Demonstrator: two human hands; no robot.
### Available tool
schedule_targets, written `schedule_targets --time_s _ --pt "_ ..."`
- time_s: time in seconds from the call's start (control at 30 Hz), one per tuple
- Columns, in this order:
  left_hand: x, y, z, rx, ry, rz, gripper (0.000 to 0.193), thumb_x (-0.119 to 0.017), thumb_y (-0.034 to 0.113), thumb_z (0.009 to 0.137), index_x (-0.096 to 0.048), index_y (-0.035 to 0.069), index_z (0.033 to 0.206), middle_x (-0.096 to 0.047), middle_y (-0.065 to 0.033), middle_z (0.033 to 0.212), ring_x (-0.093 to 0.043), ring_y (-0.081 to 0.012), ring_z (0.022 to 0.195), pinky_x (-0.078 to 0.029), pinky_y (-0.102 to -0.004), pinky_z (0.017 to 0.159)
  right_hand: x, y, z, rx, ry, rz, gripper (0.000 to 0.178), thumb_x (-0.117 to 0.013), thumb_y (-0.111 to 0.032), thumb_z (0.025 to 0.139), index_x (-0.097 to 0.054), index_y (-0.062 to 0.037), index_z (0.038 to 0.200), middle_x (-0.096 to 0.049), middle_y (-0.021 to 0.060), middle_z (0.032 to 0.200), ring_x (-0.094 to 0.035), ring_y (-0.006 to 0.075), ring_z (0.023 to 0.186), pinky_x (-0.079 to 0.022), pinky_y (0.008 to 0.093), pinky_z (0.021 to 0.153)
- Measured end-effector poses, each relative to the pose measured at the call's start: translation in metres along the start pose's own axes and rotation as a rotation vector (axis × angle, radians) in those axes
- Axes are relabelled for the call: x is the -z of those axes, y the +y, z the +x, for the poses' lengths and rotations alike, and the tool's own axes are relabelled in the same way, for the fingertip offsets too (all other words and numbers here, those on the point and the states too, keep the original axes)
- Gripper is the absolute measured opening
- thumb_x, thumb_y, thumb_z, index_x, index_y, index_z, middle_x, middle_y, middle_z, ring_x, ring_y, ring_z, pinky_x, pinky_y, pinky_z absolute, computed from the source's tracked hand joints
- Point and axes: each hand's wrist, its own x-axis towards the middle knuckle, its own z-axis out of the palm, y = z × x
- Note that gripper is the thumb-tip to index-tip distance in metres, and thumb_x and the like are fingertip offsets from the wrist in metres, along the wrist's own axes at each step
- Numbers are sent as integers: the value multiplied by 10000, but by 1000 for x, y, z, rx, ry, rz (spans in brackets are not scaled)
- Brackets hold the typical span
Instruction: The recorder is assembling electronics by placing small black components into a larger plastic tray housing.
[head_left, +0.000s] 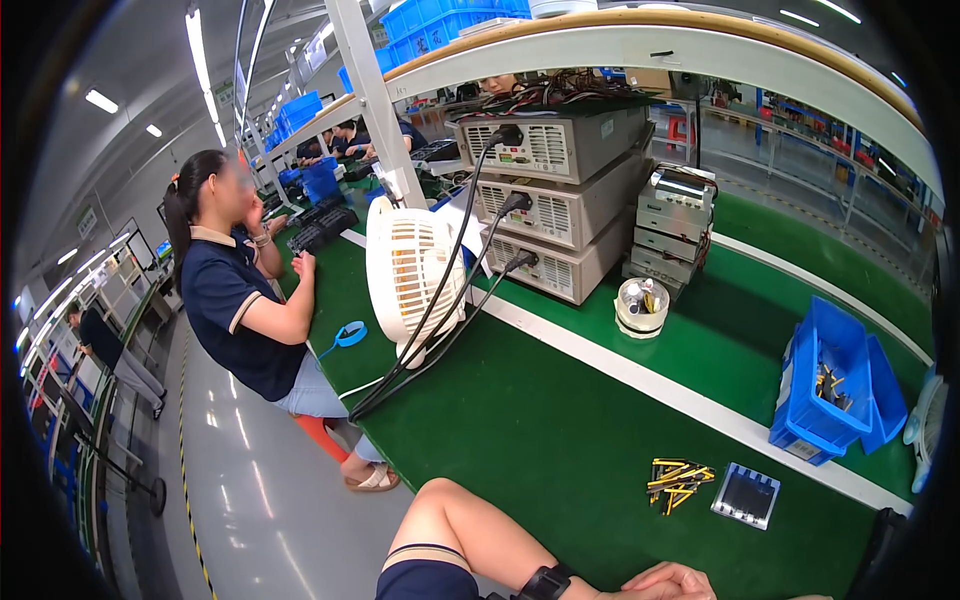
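Observation:
My left hand (665, 581) is at the lower edge with its fingers curled together, cut off by the frame. What it holds, if anything, is hidden. A black band (545, 583) circles that wrist. My right hand does not show. Beyond the left hand, a loose pile of thin yellow-and-black pieces (680, 481) lies on the green mat (560, 440). Right of the pile is a flat, dark rectangular piece (747, 496) with a pale, shiny border. Similar yellow-and-black pieces sit in a blue bin (800, 420) farther right.
A white fan (412, 270) and black cables stand left of three stacked grey power units (550, 210). A clear round jar (641, 306) holds small parts beside smaller stacked units (670, 225). A seated co-worker (240, 290) is at the left. A shelf beam (640, 45) crosses above.

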Motion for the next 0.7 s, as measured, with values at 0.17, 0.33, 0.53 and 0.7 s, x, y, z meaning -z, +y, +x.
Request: schedule_targets --time_s 0.17,0.33,0.53,0.7 --pt "-2 -1 -5 -14 20 -5 338 -430 304 984 -625 31 938 -574 -36 618 -559 -106 542 -440 -216 504 -3 -6 -2 -115 -3 63 771 -370 -698 841 -521 38 1015 -605 139 955 -544 112 467 -464 205 432" --pt "-8 -3 -5 -26 27 -7 329 -436 300 983 -626 33 950 -572 -33 618 -558 -103 542 -439 -214 503 0 -1 -4 -105 -7 53 780 -371 -703 837 -514 43 1016 -607 140 948 -544 109 467 -460 205 421" --pt "-15 -8 1 -24 -5 -15 319 -442 295 982 -627 35 965 -570 -30 617 -556 -101 541 -438 -212 501 -6 -9 1 -59 4 49 753 -372 -681 852 -512 41 1015 -608 140 949 -550 107 469 -464 205 415" --pt "-24 -13 18 -21 -44 -19 311 -447 290 981 -628 37 977 -568 -28 617 -555 -98 541 -437 -210 499 2 5 5 17 -13 21 695 -365 -633 887 -525 29 1027 -608 132 934 -567 115 506 -476 211 454"
